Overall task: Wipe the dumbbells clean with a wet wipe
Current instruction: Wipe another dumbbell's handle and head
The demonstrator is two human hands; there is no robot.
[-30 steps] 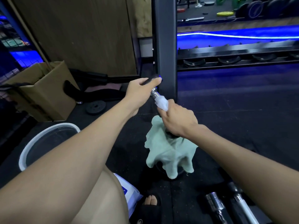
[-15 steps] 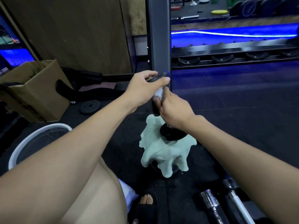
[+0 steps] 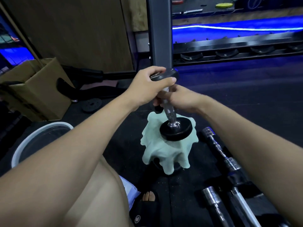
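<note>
Chrome handle of the upright dumbbell (image 3: 170,112), standing on a green cloth (image 3: 165,154). Left hand (image 3: 147,86) grips the top plate; right hand (image 3: 178,98) fingers wrap the handle, wipe hidden. Steady the top; stroke downward, rotating.

Black dumbbell (image 3: 175,131) with knurled chrome handle, pale green cloth (image 3: 165,152).

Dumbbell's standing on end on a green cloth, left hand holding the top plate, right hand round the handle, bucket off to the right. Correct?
Not quite. The head view shows the bucket on the left. The rest holds: dumbbell upright on the green cloth, left hand on the top plate, right hand round the handle.
</note>
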